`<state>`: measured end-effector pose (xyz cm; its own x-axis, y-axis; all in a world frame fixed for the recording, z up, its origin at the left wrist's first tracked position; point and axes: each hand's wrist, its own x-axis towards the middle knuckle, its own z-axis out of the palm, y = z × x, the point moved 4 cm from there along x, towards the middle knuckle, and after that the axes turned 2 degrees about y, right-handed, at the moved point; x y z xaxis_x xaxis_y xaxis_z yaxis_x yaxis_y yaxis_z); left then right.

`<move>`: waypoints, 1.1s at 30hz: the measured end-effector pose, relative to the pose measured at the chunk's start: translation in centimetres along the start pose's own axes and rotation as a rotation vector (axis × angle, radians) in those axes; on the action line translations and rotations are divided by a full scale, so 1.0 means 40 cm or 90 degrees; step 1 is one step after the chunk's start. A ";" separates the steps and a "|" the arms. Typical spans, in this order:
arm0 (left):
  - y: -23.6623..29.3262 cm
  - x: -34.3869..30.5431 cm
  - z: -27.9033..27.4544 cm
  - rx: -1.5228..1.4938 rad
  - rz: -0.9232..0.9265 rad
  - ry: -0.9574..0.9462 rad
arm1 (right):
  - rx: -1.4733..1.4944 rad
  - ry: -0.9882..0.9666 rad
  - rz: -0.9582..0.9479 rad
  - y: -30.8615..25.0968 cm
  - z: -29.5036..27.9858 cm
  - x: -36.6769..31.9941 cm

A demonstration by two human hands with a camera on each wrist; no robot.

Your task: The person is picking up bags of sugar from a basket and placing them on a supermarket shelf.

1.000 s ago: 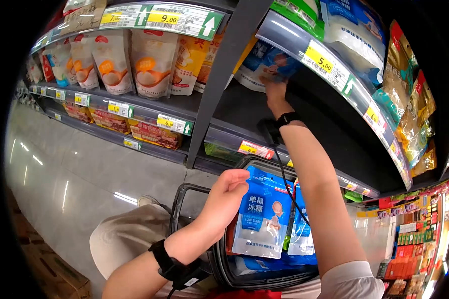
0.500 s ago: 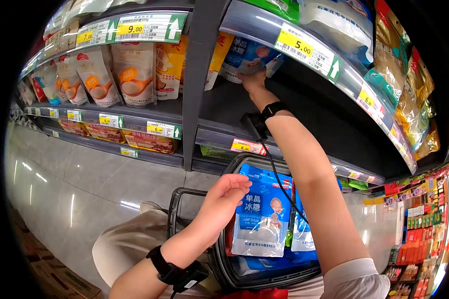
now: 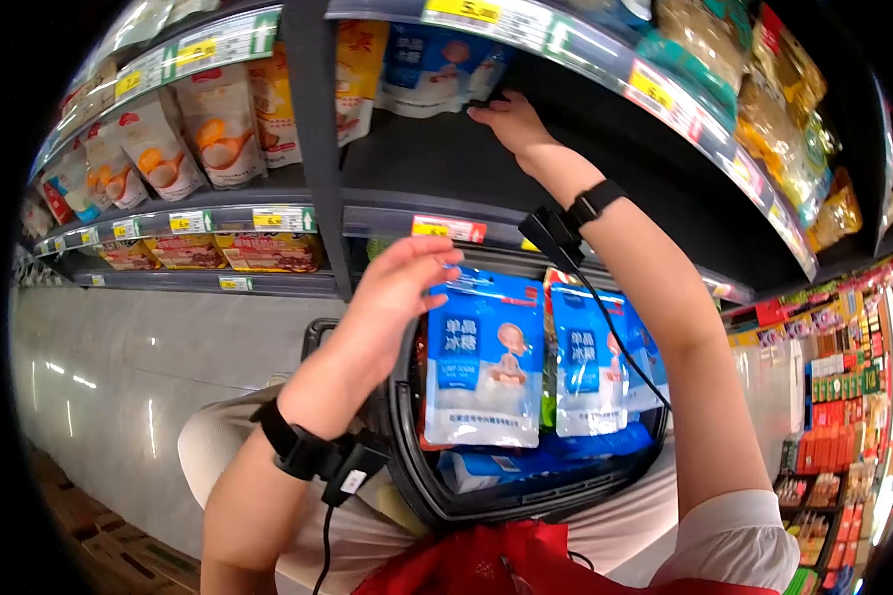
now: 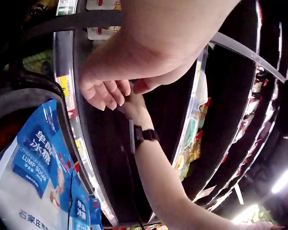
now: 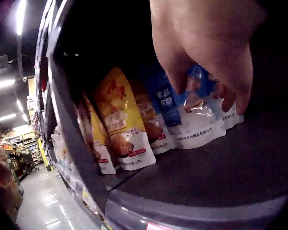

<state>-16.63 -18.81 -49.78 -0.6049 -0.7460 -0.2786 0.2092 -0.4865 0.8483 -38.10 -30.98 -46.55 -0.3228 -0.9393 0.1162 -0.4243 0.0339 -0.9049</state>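
Start with the shelf [image 3: 427, 164], extending across the far side. Find the basket [image 3: 407, 466] at near centre, holding blue pouches [image 3: 486, 367] marked LUMP SUGAR. Locate the matching shelf pouch [image 3: 427, 69], upright at the bay's far left. Note the right hand [image 3: 521, 127] just right of it, thumb and fingers spread, apparently gripping nothing; cannot confirm contact. Note the left hand [image 3: 397, 288] beside the basket's far left corner, fingers loosely bent, holding nothing. Judge the step in hand as reaching for or adjusting the shelf pouch; cannot tell which. To lift it next, probably pinch its right edge. Consult the right wrist view for a yellow pouch's [image 5: 125, 129] full front, only partly visible from the head. Expect no basket there, and no shelf pouch in the left wrist view.
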 end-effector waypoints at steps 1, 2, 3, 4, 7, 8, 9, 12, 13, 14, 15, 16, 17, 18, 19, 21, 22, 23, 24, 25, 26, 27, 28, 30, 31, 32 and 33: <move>0.001 -0.001 0.004 0.005 0.001 0.004 | -0.023 0.002 0.015 0.005 -0.021 -0.032; 0.004 -0.003 0.008 0.010 0.003 0.007 | -0.046 0.005 0.029 0.011 -0.043 -0.064; 0.005 -0.005 0.014 0.017 0.008 -0.001 | -0.071 -0.039 0.020 0.028 -0.067 -0.102; 0.008 -0.011 0.021 0.037 0.012 0.001 | -0.032 -0.085 0.043 0.017 -0.080 -0.161; -0.007 -0.026 0.029 0.100 0.014 0.009 | -0.002 -0.144 0.126 0.011 -0.137 -0.355; -0.018 -0.033 0.034 0.103 0.014 0.003 | 0.007 -0.157 0.148 0.032 -0.157 -0.408; -0.033 -0.042 0.034 0.147 -0.001 0.035 | 0.038 -0.160 0.186 0.050 -0.176 -0.466; -0.090 -0.061 0.021 0.190 -0.034 0.060 | 0.206 -0.127 0.332 0.131 -0.209 -0.625; -0.117 -0.060 0.007 0.197 -0.075 0.076 | 0.263 -0.131 0.360 0.162 -0.212 -0.668; -0.142 -0.062 -0.006 0.205 -0.117 0.093 | 0.321 -0.135 0.390 0.186 -0.213 -0.706; -0.163 -0.065 -0.014 0.195 -0.168 0.106 | 0.337 -0.141 0.424 0.196 -0.209 -0.734; -0.180 -0.067 -0.023 0.208 -0.176 0.104 | 0.350 -0.134 0.429 0.207 -0.207 -0.746; -0.200 -0.070 -0.029 0.167 -0.208 0.074 | 0.361 -0.151 0.434 0.216 -0.195 -0.759; -0.215 -0.075 -0.026 0.127 -0.242 0.044 | 0.373 -0.165 0.440 0.227 -0.182 -0.774; -0.216 -0.078 -0.021 0.167 -0.214 0.059 | 0.393 -0.185 0.433 0.235 -0.169 -0.778; -0.218 -0.076 -0.018 0.185 -0.204 0.064 | 0.398 -0.169 0.439 0.245 -0.160 -0.781; -0.216 -0.072 -0.023 0.189 -0.184 0.077 | 0.390 -0.168 0.442 0.244 -0.156 -0.781; -0.223 -0.060 -0.032 0.163 -0.186 0.061 | 0.405 -0.161 0.437 0.236 -0.153 -0.781; -0.219 -0.060 -0.015 0.170 -0.192 0.053 | 0.411 -0.151 0.439 0.240 -0.146 -0.788; -0.210 -0.064 0.012 0.159 -0.209 0.018 | 0.413 -0.131 0.420 0.242 -0.139 -0.794; -0.208 -0.065 0.033 0.147 -0.227 -0.016 | 0.416 -0.112 0.400 0.246 -0.139 -0.799; -0.220 -0.067 0.046 0.115 -0.282 -0.044 | 0.424 -0.102 0.403 0.251 -0.143 -0.803; -0.227 -0.070 0.062 0.122 -0.289 -0.048 | 0.411 -0.088 0.371 0.251 -0.148 -0.804; -0.234 -0.086 0.101 0.100 -0.272 -0.118 | 0.383 -0.064 0.311 0.240 -0.152 -0.808; -0.241 -0.084 0.096 0.065 -0.281 -0.111 | 0.427 -0.041 0.328 0.236 -0.159 -0.810; -0.250 -0.079 0.093 0.066 -0.288 -0.103 | 0.433 -0.046 0.335 0.227 -0.167 -0.809; -0.254 -0.069 0.092 0.057 -0.271 -0.098 | 0.464 -0.033 0.317 0.208 -0.178 -0.803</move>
<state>-19.92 -10.15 -55.95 -0.7315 -0.4089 -0.5456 -0.1449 -0.6887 0.7104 -37.29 1.92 -54.91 -0.2799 -0.8883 -0.3640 0.4063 0.2339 -0.8833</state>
